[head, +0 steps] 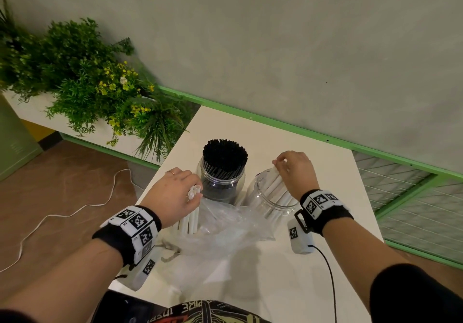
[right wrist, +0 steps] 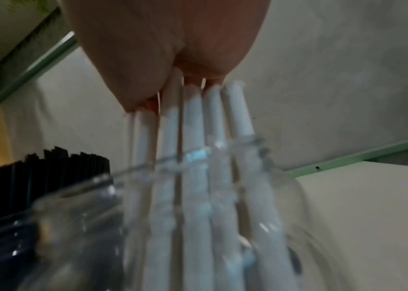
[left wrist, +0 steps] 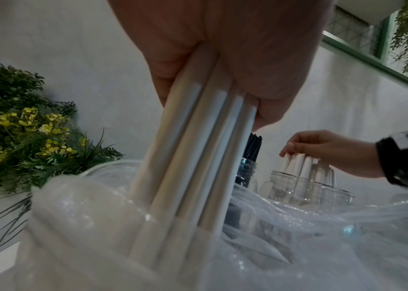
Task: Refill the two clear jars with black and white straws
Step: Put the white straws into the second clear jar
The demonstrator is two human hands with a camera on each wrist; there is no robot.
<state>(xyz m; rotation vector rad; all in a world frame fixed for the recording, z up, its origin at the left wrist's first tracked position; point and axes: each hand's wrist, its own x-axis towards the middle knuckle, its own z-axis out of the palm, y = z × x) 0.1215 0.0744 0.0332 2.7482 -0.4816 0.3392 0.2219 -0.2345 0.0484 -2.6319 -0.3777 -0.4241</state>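
Observation:
Two clear jars stand side by side on the white table [head: 288, 272]. The left jar [head: 220, 184] is packed with black straws [head: 224, 152]. My right hand [head: 284, 164] pinches the tops of several white straws [head: 276, 184] that lean inside the right jar [head: 260, 202]; the right wrist view shows these white straws [right wrist: 192, 137] passing through the jar rim [right wrist: 255, 140]. My left hand [head: 185, 188] grips a bundle of white straws [head: 191, 216] whose lower ends sit in a clear plastic bag [head: 225, 227]. From the left wrist the bundle [left wrist: 192, 157] rises out of the bag [left wrist: 309, 236].
A planter of green plants with yellow flowers [head: 100, 84] borders the table's left rear. A green-framed wall [head: 300, 47] runs behind. A white cable [head: 62, 217] lies on the floor at left. A black wire [head: 330, 277] trails from my right wrist.

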